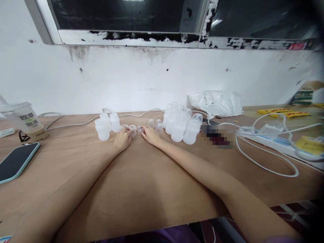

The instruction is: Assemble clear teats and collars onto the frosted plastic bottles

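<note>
My left hand is closed, its fingertips on a clear screw ring that stands on the table. Close by, my right hand pinches a small clear bottle part, perhaps a nipple; its exact shape is too small to tell. Left of my hands stand several frosted baby bottles without caps. To the right is a group of frosted baby bottles topped with clear domes. Several loose clear dome caps sit just beyond my right hand.
A drink cup and a phone lie to the left. At the right are a plastic bag, a power strip and looped white cables. A wall with a window stands behind the table.
</note>
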A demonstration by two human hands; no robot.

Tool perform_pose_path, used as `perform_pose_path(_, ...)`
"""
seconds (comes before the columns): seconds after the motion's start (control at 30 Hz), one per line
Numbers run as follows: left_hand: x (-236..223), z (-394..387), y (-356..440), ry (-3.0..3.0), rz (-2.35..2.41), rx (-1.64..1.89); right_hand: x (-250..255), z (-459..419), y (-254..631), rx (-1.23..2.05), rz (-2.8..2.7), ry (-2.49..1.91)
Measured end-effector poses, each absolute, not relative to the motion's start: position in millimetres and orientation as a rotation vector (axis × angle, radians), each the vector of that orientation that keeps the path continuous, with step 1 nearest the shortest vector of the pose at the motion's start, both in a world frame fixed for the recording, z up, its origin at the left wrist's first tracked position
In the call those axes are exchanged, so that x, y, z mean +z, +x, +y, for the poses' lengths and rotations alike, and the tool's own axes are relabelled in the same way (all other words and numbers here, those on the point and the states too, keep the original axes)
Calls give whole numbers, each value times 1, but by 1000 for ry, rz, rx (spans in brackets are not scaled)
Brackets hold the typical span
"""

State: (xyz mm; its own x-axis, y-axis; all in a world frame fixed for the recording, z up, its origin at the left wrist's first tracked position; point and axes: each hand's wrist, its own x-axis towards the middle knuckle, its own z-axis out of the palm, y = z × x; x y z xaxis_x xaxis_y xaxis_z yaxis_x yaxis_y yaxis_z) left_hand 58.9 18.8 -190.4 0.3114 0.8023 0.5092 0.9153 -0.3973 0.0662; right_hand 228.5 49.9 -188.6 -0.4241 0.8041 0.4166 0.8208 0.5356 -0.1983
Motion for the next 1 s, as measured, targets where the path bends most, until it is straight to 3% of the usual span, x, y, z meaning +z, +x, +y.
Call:
perform_pose_path(0.77,-189,17,62,-2261,-1725,-631,-184,37,227,-74,-2341,-1351)
perform_pose_path(0.87,-188,17,62,-2239,-1738,-646,-166,27,226,-170,-2323,-1362)
perform_pose_path(1.0,-188,15,60,-2247,-1737,-673,-108,10,245,-397,-2267,-1381)
